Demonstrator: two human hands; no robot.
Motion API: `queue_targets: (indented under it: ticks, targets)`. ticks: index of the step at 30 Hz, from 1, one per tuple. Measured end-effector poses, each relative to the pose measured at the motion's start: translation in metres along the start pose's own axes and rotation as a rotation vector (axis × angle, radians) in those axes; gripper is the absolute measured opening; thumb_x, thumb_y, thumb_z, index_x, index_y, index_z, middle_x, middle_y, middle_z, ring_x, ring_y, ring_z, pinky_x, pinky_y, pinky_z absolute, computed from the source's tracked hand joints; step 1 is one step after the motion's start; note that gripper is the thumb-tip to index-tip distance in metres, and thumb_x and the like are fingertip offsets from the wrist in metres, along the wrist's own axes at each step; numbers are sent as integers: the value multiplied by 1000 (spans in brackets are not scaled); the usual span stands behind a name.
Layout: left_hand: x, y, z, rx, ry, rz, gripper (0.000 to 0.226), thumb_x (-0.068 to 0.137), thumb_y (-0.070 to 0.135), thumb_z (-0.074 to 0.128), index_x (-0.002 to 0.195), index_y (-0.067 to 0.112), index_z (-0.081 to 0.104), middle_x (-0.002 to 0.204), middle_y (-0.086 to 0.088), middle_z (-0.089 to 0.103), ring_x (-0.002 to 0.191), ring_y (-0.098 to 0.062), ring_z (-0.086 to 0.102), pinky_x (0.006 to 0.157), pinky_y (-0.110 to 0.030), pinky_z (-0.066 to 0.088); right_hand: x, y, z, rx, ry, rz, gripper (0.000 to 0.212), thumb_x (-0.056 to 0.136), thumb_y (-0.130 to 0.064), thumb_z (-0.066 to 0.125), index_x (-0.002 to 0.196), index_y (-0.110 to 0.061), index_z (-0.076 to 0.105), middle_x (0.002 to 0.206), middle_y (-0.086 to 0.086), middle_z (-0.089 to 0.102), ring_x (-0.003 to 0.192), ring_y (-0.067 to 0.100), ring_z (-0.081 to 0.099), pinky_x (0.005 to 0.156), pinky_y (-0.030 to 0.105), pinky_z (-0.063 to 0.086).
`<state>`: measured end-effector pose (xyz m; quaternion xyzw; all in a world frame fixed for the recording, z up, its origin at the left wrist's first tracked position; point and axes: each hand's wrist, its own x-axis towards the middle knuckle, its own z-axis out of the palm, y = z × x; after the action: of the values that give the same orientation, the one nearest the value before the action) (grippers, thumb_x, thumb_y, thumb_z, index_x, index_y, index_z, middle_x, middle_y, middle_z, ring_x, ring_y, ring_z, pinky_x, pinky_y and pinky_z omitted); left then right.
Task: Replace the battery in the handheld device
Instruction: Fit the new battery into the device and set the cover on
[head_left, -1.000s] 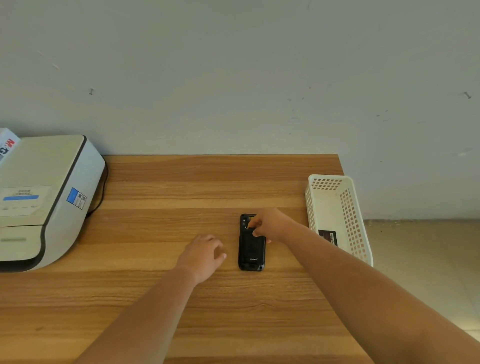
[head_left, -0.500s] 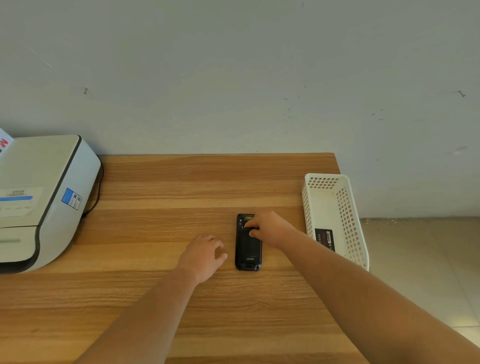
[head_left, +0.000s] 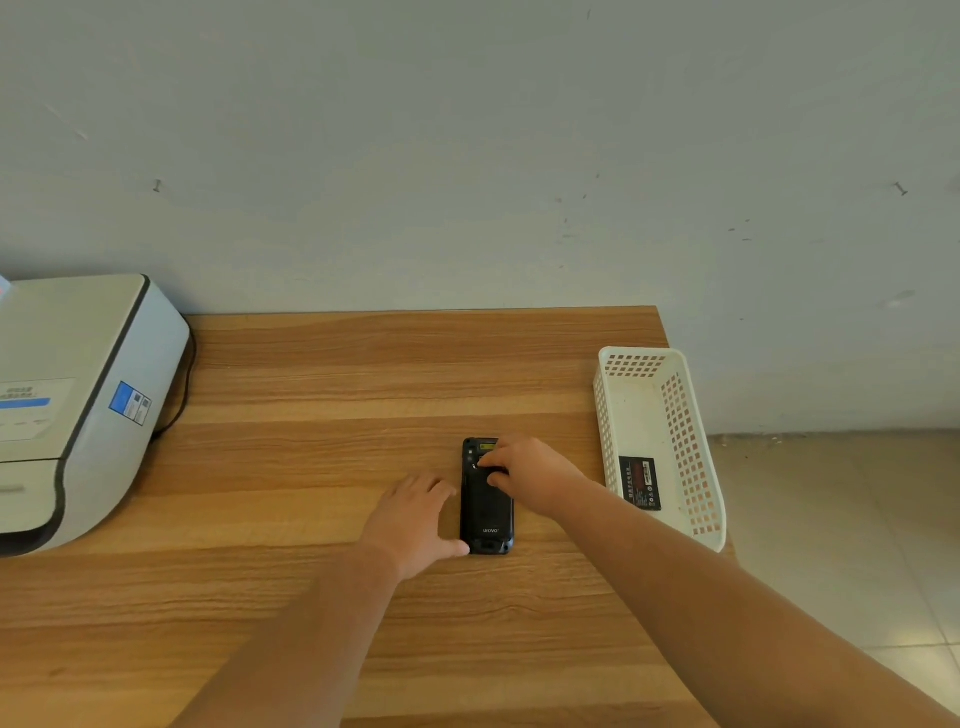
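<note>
Head view: your right hand (head_left: 530, 475) curls its fingertips onto the upper back of the black handheld device (head_left: 487, 514); your left hand (head_left: 415, 522) rests flat, fingers relaxed, thumb touching its lower corner.

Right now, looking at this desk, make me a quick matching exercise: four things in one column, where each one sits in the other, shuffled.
Things:
1. handheld device
2. battery
3. printer
4. basket

Places:
A. at the table's right edge
B. on the table's far left
C. between the two hands
D. lying inside the white basket

Pairs: 1-C, 2-D, 3-B, 4-A
</note>
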<state>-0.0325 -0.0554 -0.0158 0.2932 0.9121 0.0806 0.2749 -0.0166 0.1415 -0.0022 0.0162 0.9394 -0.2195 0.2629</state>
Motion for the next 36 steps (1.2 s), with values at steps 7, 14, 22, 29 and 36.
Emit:
queue_targets:
  ticks: [7, 14, 22, 29, 36]
  targets:
    - [3, 6, 9, 72, 16, 26, 74, 78, 57, 67, 140, 25, 40, 142, 6, 40, 134, -16, 34, 112, -36, 30, -8, -2, 3, 54, 56, -28, 35, 99, -23, 51, 134, -22, 56, 131, 0, 53, 116, 20, 53, 96, 36, 49]
    - [2, 11, 14, 153, 61, 16, 70, 83, 58, 61, 140, 24, 40, 141, 3, 44, 132, -18, 37, 110, -37, 32, -13, -2, 8, 60, 81, -36, 36, 99, -24, 51, 135, -23, 55, 132, -1, 51, 117, 19, 52, 97, 36, 48]
    - [1, 12, 13, 187, 73, 16, 69, 84, 60, 59, 140, 24, 40, 141, 3, 44, 132, -19, 38, 109, -38, 32, -18, -1, 12, 132, 131, -36, 34, 98, -24, 53, 132, -25, 57, 130, -3, 52, 117, 17, 52, 97, 34, 49]
    - [0, 10, 16, 137, 89, -7, 64, 82, 60, 61, 134, 27, 44, 134, 6, 47, 128, -16, 40, 107, -36, 34, -22, 3, 18, 220, 174, -1, 36, 96, -23, 59, 132, -23, 56, 127, -3, 51, 113, 16, 53, 94, 32, 50]
    - [0, 9, 18, 100, 87, -15, 63, 82, 58, 63, 133, 27, 45, 134, 6, 47, 128, -16, 40, 107, -37, 35, -27, 8, 29, 246, 179, -12, 52, 88, -16, 69, 134, -25, 48, 130, -6, 49, 114, 13, 53, 91, 24, 49]
